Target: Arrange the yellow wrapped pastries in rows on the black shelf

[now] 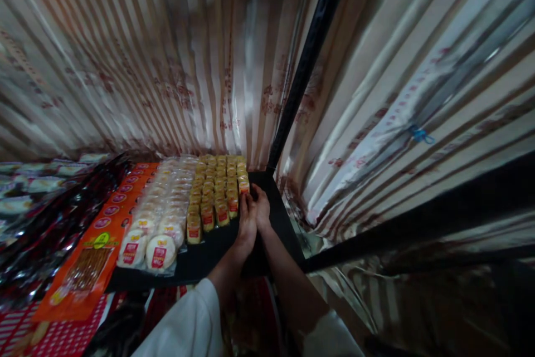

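My left hand (247, 224) and my right hand (262, 211) are close together at the front of the rightmost row of small yellow wrapped cakes (217, 184). At their fingertips is a wrapped cake (243, 185) with a red and white label, and the fingers of both hands close against its near end. My fingers partly hide its lower part. Left of the cakes lie two rows of round white flat cakes (161, 251) in clear bags. All of these rest on a black shelf (209, 259).
Orange snack packs (90, 268) overlap farther left, beside dark shiny packets (62, 234) and white packets (25, 184). A black upright post (307, 67) stands at the shelf's back right corner. Striped printed sheeting (200, 67) hangs behind. A red basket (71, 335) is below.
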A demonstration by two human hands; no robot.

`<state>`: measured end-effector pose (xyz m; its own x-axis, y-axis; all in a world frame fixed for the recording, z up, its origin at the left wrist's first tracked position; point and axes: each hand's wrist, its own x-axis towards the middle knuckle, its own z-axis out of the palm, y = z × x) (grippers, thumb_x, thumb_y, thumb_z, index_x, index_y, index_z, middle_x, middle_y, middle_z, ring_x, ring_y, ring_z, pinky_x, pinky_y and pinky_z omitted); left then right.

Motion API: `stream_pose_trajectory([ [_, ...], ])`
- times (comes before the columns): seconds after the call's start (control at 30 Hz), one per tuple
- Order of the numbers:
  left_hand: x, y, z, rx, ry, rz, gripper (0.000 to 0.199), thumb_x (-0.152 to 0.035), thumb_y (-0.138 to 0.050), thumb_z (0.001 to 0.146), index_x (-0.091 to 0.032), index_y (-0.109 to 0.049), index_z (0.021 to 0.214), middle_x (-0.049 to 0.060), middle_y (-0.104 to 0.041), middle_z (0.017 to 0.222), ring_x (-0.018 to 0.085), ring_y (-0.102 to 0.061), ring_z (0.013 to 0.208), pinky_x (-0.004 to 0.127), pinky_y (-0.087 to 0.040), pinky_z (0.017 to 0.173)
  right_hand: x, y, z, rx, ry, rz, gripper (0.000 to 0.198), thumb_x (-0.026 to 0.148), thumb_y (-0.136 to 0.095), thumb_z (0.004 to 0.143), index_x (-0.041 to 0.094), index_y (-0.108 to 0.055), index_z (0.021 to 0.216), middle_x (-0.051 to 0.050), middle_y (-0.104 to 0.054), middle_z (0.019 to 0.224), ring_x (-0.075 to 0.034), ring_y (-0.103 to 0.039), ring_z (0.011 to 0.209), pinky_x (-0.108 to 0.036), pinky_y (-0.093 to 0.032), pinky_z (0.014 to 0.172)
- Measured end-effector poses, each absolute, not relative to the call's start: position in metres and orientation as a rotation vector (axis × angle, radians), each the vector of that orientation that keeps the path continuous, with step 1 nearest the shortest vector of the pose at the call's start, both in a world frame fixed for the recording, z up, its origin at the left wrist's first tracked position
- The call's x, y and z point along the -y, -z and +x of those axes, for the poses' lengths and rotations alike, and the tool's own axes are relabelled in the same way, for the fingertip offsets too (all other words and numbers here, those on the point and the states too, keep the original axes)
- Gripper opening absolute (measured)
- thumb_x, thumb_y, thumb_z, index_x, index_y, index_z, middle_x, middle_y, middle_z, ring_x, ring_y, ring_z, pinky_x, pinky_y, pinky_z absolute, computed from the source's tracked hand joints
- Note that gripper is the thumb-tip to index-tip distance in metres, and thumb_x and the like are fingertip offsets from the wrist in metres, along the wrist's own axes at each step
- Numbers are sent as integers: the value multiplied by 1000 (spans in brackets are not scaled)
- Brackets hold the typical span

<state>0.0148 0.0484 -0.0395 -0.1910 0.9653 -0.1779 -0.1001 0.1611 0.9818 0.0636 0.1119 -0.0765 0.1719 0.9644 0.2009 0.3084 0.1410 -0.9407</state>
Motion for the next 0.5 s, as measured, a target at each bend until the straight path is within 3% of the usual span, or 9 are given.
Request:
stream_pose_trajectory([
  [0.17, -52, 46, 16, -1365, -1321, 1005, 53, -26, -33, 90, -7, -26, 139, 13, -21, 149, 17, -16, 138, 34, -14, 114, -112, 79, 62, 1387, -829, -1346, 39, 24, -51, 74, 23, -58, 112, -3, -66, 102, -19, -61, 93, -33, -48, 86],
  [0.5, -57, 54, 16, -1437, -1300, 1053, 53, -23, -33, 88, -8, -27, 138, 13, -23, 149, 18, -19, 138, 37, -13, 115, -105, 81, 66, 1362, -709, -1398, 44, 25, -51, 73, 15, -55, 116, -10, -60, 112, -21, -56, 103, -36, -44, 93],
])
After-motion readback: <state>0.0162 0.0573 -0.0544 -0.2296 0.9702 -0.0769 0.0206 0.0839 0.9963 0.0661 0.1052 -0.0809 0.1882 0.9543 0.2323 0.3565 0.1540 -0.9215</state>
